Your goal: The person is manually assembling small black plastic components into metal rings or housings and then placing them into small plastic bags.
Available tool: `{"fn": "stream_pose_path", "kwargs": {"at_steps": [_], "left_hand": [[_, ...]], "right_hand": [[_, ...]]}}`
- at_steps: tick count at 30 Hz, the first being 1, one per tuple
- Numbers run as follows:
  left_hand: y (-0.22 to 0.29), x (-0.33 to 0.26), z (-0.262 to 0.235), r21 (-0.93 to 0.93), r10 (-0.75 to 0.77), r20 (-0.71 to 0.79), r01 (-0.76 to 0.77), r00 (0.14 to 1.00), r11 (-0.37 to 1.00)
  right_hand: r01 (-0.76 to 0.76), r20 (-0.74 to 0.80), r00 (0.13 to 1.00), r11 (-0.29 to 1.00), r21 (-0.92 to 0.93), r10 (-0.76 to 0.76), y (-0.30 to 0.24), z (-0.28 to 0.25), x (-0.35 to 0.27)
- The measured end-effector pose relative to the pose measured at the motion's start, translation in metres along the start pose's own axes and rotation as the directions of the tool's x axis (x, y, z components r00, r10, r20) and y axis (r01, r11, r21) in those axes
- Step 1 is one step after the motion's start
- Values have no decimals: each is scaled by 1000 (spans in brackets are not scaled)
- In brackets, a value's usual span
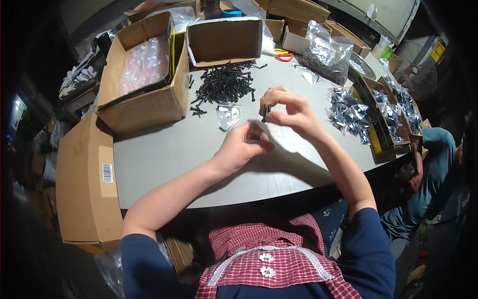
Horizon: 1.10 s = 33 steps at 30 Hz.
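Above the middle of the table, my right hand (293,112) pinches a few small black screws (266,113) between thumb and fingers. Just below and to its left, my left hand (241,144) is curled with the thumb close to the fingertips. Something thin and see-through seems to be in it, but I cannot make out what. Beyond my left hand a small clear plastic bag (229,115) lies flat on the table. Behind that bag is a loose heap of black screws (224,83), in front of an open box (225,42) tipped on its side.
At the left, a cardboard box (149,107) holds clear plastic bags (146,62). Filled small bags (348,112) lie at the right beside narrow boxes of more. A large clear sack (326,55), a round metal tray (361,66) and red-handled scissors (284,57) are farther back. Another person (430,169) sits at right.
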<state>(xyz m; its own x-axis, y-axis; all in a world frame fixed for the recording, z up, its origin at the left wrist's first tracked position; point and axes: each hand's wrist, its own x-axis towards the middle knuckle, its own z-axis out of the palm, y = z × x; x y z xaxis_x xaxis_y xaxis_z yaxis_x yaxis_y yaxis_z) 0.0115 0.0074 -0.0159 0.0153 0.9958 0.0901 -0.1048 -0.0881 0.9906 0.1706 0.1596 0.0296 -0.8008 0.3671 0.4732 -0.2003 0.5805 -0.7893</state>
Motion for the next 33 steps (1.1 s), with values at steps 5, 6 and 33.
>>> {"fn": "stream_pose_path", "kwargs": {"at_steps": [5,6,33], "left_hand": [[0,-1,1,-71,15,4,-14,1000,997],[0,-2,-1,-68,16,4,-15,1000,998],[-6,-3,6,116,24,13,-25,1000,993]], "right_hand": [[195,208,967,954,-227,-148,-14,15,-4],[155,220,968,975,-160,-117,-13,16,-3],[-301,-136,925,467,-831,354,108,-42,62]]}}
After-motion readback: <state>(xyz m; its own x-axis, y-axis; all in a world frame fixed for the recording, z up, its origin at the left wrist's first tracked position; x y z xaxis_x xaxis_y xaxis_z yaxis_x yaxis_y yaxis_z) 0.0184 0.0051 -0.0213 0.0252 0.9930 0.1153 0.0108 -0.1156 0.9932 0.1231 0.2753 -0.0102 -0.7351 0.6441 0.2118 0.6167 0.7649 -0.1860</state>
